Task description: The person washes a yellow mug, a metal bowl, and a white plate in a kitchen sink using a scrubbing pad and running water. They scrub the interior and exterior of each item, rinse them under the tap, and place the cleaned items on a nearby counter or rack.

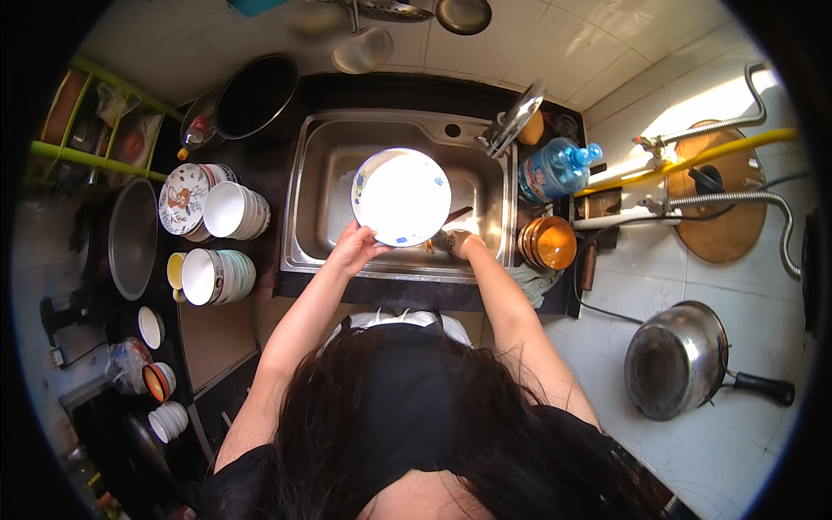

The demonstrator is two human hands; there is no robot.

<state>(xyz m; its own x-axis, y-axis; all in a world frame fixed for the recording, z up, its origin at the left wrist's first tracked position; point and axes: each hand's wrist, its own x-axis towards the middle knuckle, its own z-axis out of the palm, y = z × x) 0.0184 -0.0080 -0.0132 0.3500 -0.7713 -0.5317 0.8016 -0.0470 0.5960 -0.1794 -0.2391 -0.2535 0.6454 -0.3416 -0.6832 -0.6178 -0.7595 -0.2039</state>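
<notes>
My left hand [354, 250] grips the lower left rim of a white plate [402, 198] with blue floral marks, thumb over the edge. The plate is tilted toward me above the stainless steel sink [328, 172], its middle glaring in the light. Low on the sink's right side, my right hand [469, 245] holds a dark scouring pad [444, 241], partly hidden behind the plate's lower right edge. Just above that pad, a thin reddish-brown stick [460, 214] shows in the basin. What lies behind the plate is hidden.
Stacked bowls [235, 209] and patterned plates [184, 198] crowd the left counter. Right of the sink are a chrome faucet [517, 120], a blue plastic bottle [552, 170], amber bowls [548, 242] and a cloth [537, 282]. A steel pot [676, 361] hangs at the right wall.
</notes>
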